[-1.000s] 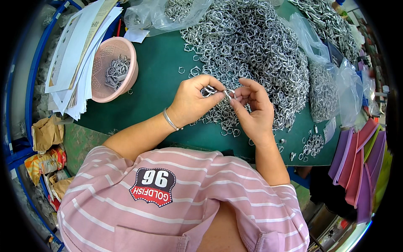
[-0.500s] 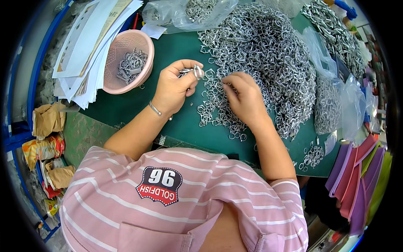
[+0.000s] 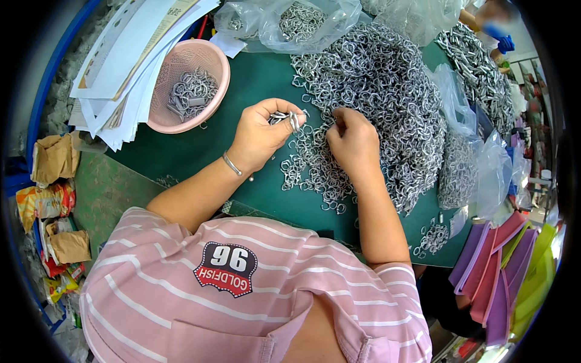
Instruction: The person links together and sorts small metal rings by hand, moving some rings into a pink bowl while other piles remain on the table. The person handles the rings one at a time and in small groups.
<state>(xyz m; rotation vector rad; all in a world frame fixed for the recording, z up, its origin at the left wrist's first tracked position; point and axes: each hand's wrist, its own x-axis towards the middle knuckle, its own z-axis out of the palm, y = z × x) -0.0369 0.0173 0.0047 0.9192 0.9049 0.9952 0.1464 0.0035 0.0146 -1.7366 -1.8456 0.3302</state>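
Observation:
My left hand (image 3: 256,138) is closed round several small silver metal rings (image 3: 295,121), which stick out between thumb and forefinger. It hovers over the green table, left of the loose rings. My right hand (image 3: 354,145) is at the near left side of a large heap of the same open-ended rings (image 3: 387,78). Its fingers are curled and pinched together low over the scattered rings; whatever lies between the fingertips is hidden. A few stray rings (image 3: 296,169) are spread on the table between and below my hands.
Left of my hands stands a pink basket (image 3: 225,78) holding rings and flat metal pieces, beside stacked papers (image 3: 115,66). Plastic bags (image 3: 339,30) line the far edge. A small ring pile (image 3: 433,237) lies near right. Another person's blue-gloved hand (image 3: 501,40) is at far right.
My left hand has moved slightly right and down, with the rings still in it. My right hand remains at the heap's edge, its fingers more curled. The whole view has shifted a little.

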